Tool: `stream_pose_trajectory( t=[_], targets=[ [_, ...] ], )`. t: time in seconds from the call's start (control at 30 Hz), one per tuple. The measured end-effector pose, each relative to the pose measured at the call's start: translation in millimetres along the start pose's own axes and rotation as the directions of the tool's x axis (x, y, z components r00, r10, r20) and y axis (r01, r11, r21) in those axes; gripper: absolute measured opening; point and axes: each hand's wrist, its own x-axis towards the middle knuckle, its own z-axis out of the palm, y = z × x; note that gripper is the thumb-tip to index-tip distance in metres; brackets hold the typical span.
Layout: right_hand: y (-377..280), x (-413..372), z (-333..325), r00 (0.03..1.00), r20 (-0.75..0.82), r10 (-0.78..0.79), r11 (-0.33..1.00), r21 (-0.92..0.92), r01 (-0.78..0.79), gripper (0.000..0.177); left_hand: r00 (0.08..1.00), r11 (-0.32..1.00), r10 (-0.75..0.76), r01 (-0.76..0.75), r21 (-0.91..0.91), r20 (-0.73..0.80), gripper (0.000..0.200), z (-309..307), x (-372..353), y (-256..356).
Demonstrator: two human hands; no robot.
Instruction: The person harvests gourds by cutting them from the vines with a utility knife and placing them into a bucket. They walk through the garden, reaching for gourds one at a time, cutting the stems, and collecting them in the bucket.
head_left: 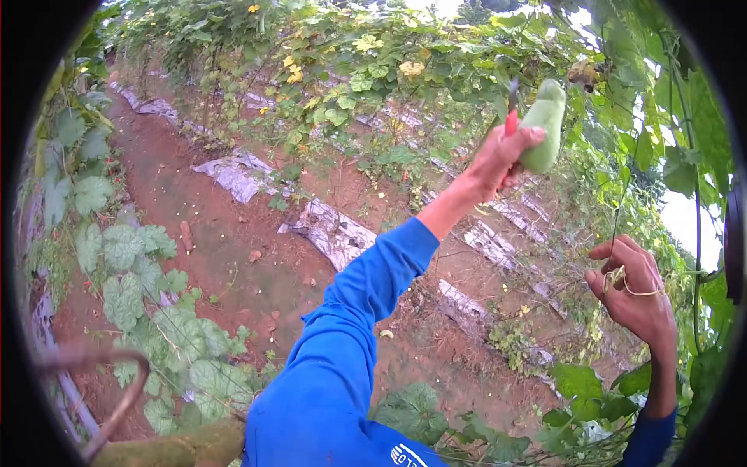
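My left hand (498, 159), at the end of a blue sleeve, reaches to the upper right. It is closed around a red-handled blade (511, 123) that points up and a pale green gourd (545, 124) held beside it. At the right, my right hand (634, 292) is raised with its fingers bent and the thumb apart from them. A thin yellowish tendril (644, 293) loops across that hand, and a thin vine hangs down by its fingertips.
Leafy vines (366, 70) cross the top, with more foliage (187, 342) at the lower left and along the right edge. Torn plastic sheeting (334, 233) lies on reddish soil. A blurred brown stem (128, 373) and a thick greenish branch (171, 450) show at the bottom left.
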Motion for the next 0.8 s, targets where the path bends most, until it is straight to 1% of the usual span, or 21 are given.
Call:
stream_pose_trajectory(
  t=[0.03,0.07,0.13,0.17,0.2,0.23,0.27,0.3,0.33,0.37,0.4,0.43,0.47,0.53,0.57,0.6,0.63,0.7,0.73,0.77,0.8],
  targets=[
    [-4,-5,-2,1.0,0.007,0.001,1.0,-0.004,-0.001,0.029,0.999,0.999,-0.009,0.007,0.043,0.04,0.067,11,-18,6],
    [-8,-9,-2,1.0,0.011,-0.001,1.0,0.0,0.001,0.029,0.999,0.999,-0.013,0.011,0.044,0.036,0.067,24,-33,13],
    [-16,-21,-6,0.997,-0.057,0.051,0.997,0.063,-0.048,0.036,0.989,0.998,0.058,-0.057,-0.017,0.136,0.062,61,-48,22],
    [-7,-27,-12,0.997,-0.076,-0.03,0.994,-0.111,0.021,0.049,0.981,0.996,0.079,-0.071,-0.052,0.176,0.061,79,-52,22],
    [1,-38,-11,0.999,-0.048,0.001,0.995,-0.102,-0.006,0.049,0.973,0.988,0.154,-0.15,-0.037,0.171,0.06,96,-56,14],
    [7,-47,-9,0.994,-0.081,0.08,0.961,0.27,-0.055,0.055,0.957,0.972,0.234,-0.236,-0.007,0.17,0.059,108,-62,10],
    [13,-51,-9,0.982,-0.111,0.152,0.797,0.602,-0.055,0.062,0.957,0.972,0.231,-0.235,0.003,0.177,0.059,119,-69,16],
    [14,-57,-12,0.994,-0.083,0.077,0.765,0.644,-0.005,0.07,0.957,0.967,0.249,-0.255,0.023,0.15,0.057,130,-82,21],
    [15,-56,-14,0.994,-0.086,0.071,0.755,0.656,0.003,0.07,0.956,0.96,0.269,-0.276,0.045,0.117,0.055,139,-88,26],
    [13,-59,-15,0.988,-0.083,0.129,0.72,0.693,-0.036,0.071,0.965,0.969,0.24,-0.245,0.038,0.104,0.05,146,-93,30],
    [12,-63,-14,0.98,-0.073,0.184,0.681,0.728,-0.074,0.073,0.967,0.97,0.233,-0.239,0.051,0.099,0.05,152,-98,36],
    [18,-62,-14,0.985,-0.077,0.157,0.631,0.775,-0.04,0.073,0.979,0.968,0.187,-0.198,0.151,0.085,0.048,158,-100,46],
    [22,-62,-17,0.987,-0.073,0.143,0.623,0.781,-0.032,0.073,0.987,0.955,0.146,-0.159,0.25,0.067,0.047,163,-102,57],
    [22,-66,-24,0.979,-0.063,0.193,0.427,0.904,-0.026,0.065,0.986,0.946,0.164,-0.164,0.28,0.024,0.045,176,-107,71],
    [13,-73,-25,0.973,-0.14,0.182,0.442,0.896,0.047,0.063,0.983,0.932,0.182,-0.174,0.317,0.005,0.045,180,-112,77],
    [11,-76,-27,0.978,-0.134,0.159,0.439,0.897,0.052,0.063,0.98,0.919,0.196,-0.178,0.353,-0.016,0.045,185,-116,82],
    [15,-78,-31,0.979,-0.111,0.169,0.465,0.885,0.02,0.063,0.978,0.914,0.205,-0.18,0.365,-0.03,0.045,191,-121,86],
    [5,-84,-40,0.972,-0.019,0.233,0.449,0.889,-0.09,0.059,0.956,0.902,0.279,-0.227,0.368,-0.095,0.045,200,-133,89],
    [-4,-91,-37,0.975,-0.012,0.224,0.452,0.887,-0.093,0.059,0.954,0.901,0.282,-0.225,0.371,-0.106,0.045,203,-144,91],
    [-14,-100,-34,0.964,-0.052,0.261,0.502,0.86,-0.089,0.06,0.96,0.897,0.264,-0.209,0.39,-0.091,0.046,206,-153,94],
    [-23,-117,-26,0.959,-0.092,0.27,0.5,0.864,-0.058,0.06,0.968,0.891,0.24,-0.189,0.412,-0.077,0.047,208,-163,95]
  ],
)
